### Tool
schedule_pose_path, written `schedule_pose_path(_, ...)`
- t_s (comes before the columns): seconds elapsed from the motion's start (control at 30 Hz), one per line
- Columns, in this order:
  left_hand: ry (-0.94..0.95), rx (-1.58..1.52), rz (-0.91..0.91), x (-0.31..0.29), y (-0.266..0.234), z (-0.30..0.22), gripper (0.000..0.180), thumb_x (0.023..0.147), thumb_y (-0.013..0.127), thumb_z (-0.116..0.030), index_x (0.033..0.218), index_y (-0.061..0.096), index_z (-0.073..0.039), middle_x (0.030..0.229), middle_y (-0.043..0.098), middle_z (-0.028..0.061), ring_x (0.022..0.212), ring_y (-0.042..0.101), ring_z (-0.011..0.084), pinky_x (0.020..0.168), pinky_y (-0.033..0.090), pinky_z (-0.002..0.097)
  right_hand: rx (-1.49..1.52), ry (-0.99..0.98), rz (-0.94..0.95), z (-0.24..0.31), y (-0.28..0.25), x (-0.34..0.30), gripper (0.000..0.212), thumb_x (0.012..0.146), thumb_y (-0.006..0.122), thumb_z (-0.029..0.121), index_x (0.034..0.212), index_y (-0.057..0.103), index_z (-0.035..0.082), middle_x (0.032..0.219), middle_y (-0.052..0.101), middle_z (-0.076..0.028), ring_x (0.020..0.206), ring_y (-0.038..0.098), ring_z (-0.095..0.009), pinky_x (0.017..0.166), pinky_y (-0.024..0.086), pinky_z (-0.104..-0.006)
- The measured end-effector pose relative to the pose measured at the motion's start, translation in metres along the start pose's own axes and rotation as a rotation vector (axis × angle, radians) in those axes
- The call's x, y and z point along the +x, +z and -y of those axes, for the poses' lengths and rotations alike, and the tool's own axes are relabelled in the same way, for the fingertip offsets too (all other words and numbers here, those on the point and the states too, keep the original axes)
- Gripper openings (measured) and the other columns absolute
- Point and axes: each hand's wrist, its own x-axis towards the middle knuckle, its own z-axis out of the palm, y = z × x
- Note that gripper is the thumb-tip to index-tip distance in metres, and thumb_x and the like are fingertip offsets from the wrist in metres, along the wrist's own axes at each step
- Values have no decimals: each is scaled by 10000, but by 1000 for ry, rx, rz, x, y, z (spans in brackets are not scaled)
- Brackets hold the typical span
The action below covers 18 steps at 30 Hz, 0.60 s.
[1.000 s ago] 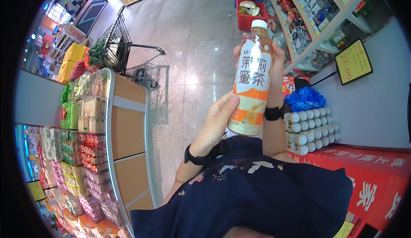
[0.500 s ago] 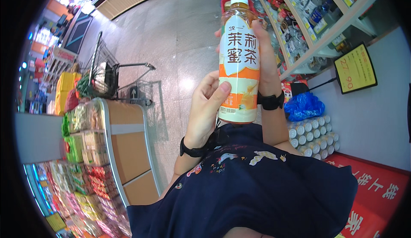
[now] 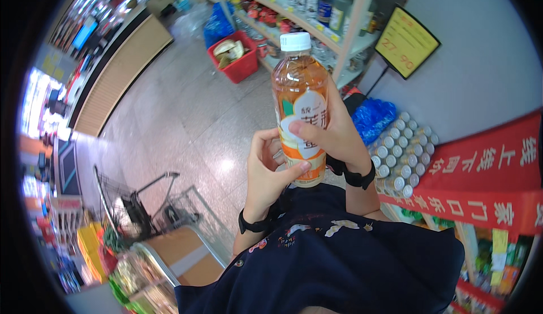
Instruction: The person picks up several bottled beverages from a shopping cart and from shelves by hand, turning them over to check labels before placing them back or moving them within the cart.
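A clear plastic bottle of amber tea drink [image 3: 300,82] stands nearly upright in front of me, its white cap on. White and orange cover its label. My left hand [image 3: 268,170] grips the lower left of the bottle, thumb across the front near the base. Higher up, my right hand [image 3: 334,127] wraps the right side with its thumb on the label; its other fingers are hidden behind the bottle. Dark bands circle both wrists.
A red basket [image 3: 244,68] stands on the floor by the bottle shelves [image 3: 339,45]. To the right are stacked cans [image 3: 400,150], a blue plastic bag [image 3: 373,119], a yellow price sign [image 3: 407,41] and a red banner [image 3: 475,178]. A shopping cart [image 3: 136,206] stands left, beyond a counter [image 3: 121,74].
My view has swung to the right. The bottle has been turned so its label faces more to the right, and my right thumb now lies across its front. Both hands still hold it.
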Motion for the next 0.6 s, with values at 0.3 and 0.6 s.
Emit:
schedule_pose_path(0.3, -54, 161, 311, 24, -5, -8, 578, 561, 712, -26, 1016, 357, -16, 978, 489, 108, 938, 489, 183, 819, 388, 302, -11, -146, -369, 14, 6, -23, 708, 629, 670, 112, 1189, 251, 6, 1037, 459, -70, 955, 457, -137, 801, 372, -258)
schedule_pose_path(0.6, 296, 388, 467, -9, -21, 1, 605, 548, 725, -59, 1030, 363, -9, 1012, 422, 96, 930, 460, 174, 786, 387, 290, 9, -204, -755, -5, 38, -79, 597, 630, 643, 24, 1133, 321, 22, 1005, 493, -69, 897, 493, -132, 784, 399, -282)
